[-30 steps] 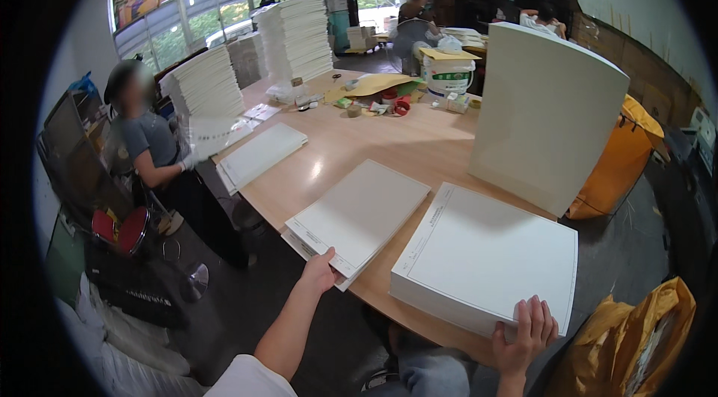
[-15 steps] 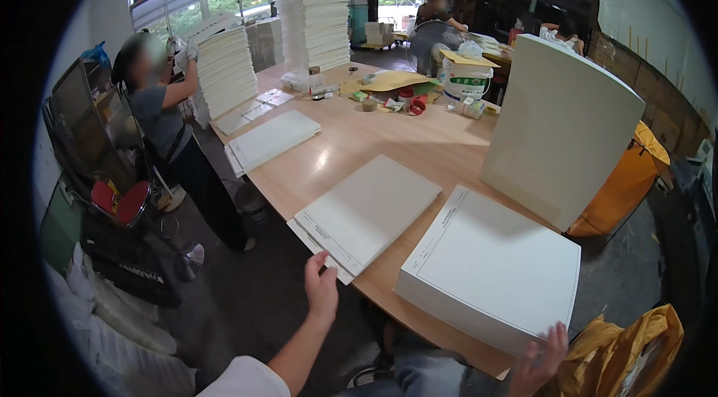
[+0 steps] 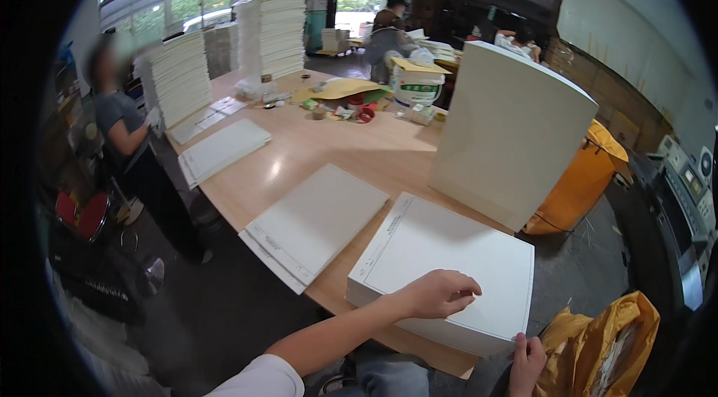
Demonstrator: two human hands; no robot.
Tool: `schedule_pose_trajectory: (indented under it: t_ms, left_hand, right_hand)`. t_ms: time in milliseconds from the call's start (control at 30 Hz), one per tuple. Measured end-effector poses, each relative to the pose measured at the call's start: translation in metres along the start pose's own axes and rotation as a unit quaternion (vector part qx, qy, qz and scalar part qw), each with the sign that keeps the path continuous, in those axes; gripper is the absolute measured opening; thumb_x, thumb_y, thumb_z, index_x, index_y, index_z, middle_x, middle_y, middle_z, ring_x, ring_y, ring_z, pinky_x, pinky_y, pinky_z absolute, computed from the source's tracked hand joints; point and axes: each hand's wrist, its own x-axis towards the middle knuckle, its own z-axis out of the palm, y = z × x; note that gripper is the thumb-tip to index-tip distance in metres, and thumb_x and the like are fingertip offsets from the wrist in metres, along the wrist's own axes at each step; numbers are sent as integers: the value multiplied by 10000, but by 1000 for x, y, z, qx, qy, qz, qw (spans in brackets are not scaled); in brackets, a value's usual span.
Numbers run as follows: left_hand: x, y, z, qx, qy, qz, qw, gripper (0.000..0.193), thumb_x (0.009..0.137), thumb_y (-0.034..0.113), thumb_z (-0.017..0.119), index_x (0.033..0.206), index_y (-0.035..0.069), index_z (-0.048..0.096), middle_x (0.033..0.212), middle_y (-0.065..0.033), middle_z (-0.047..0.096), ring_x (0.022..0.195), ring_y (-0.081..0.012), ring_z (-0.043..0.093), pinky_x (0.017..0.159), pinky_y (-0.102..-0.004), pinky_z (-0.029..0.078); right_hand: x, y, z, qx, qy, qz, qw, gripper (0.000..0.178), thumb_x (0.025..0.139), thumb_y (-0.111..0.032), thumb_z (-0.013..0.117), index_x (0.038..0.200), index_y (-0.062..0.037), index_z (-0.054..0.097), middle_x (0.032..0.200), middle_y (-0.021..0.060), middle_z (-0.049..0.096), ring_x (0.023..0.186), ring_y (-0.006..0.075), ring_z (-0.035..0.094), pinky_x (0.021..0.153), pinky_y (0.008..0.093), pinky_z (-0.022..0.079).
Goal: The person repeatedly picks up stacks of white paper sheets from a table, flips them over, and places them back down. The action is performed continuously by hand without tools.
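Note:
A thick stack of white printed paper (image 3: 449, 247) sits on the table's near right edge. Above its top sheet hovers my left hand (image 3: 443, 294), fingers loosely bent and nothing visible in them. My right hand (image 3: 528, 365) is at the stack's near right corner, thumb against the edge and fingers curled; it appears to pinch the corner sheets. To the left lies a thinner pile of printed sheets (image 3: 318, 221), its lower sheets jutting out unevenly. Behind the thick stack stands a tall, pale, slightly curved block of paper (image 3: 512, 135).
Tall paper stacks (image 3: 273, 34) rise at the far left, near a person in grey (image 3: 116, 113). A white bucket (image 3: 416, 87), tapes and envelopes clutter the table's far side. Orange sacks (image 3: 580, 184) stand on the right. Other people work farther back.
My left hand has moved right, from the thinner pile to above the thick stack. My right hand has closed in at the stack's corner. The view has turned right.

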Motion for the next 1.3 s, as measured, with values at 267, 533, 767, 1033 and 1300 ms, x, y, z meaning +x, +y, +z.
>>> schedule_pose_trajectory:
  t_ms: [267,533,767,1033,1300]
  left_hand:
    - [-1,10,-2,-28,2,14,1000,199,954,58,725,1150,44,753,1180,-122,748,1095,-283,713,909,-370,608]
    - [3,19,-11,-20,-40,-10,999,484,856,238,908,1289,94,746,1306,-112,723,1176,-284,701,989,-393,588]
    - [6,25,-14,-83,-64,-42,994,680,776,240,966,1395,110,717,1319,-98,707,1226,-261,672,1062,-386,547]
    - [5,30,-12,-140,-18,-91,986,525,885,102,864,1390,84,720,1333,-118,693,1211,-252,671,1046,-343,536]
    - [7,29,-12,-67,-61,-24,996,439,927,156,838,1347,117,716,1343,-117,657,1210,-286,665,1023,-387,563]
  right_hand:
    - [17,-113,-30,53,41,24,997,248,1003,-312,715,944,-93,617,881,123,713,821,263,721,708,414,549]
    - [35,-134,-17,243,88,-38,965,425,1109,-275,604,743,-97,483,641,7,534,555,90,559,478,274,410]
    - [37,-139,-28,569,11,55,820,396,1091,-243,601,734,-116,487,612,11,507,537,126,554,519,280,427]
    - [38,-140,-34,410,26,8,912,373,1088,-283,619,774,-89,569,618,-3,534,522,108,549,499,259,419]
    - [41,-143,-33,540,-9,44,841,380,1093,-248,602,744,-107,543,618,4,555,532,105,581,503,248,426]
